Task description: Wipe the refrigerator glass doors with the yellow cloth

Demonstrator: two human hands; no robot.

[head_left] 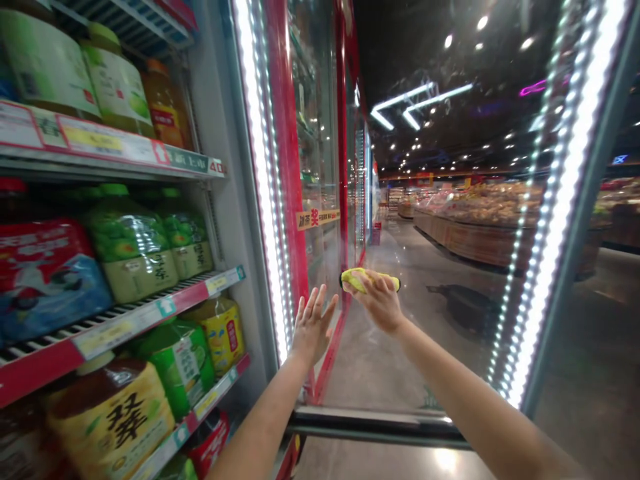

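Observation:
In my right hand (376, 300) is a folded yellow cloth (384, 283) with dark edging, pressed against the inner side of a glass door (430, 360). Faint smears show on the pane. My left hand (311, 325) is held up near the door's hinge side, fingers spread and holding nothing. Whether its palm touches the glass, I cannot tell. Bright LED strips (265, 167) run up the cabinet frame beside it, and a similar lit strip (555, 200) lines the door's right side.
Left of me, cooler shelves (120, 333) hold several large drink bottles (130, 243) and packs. The door's dark bottom rail (380, 427) crosses low in front. Beyond the glass stand more red-framed doors (345, 167) and a long produce display (470, 227).

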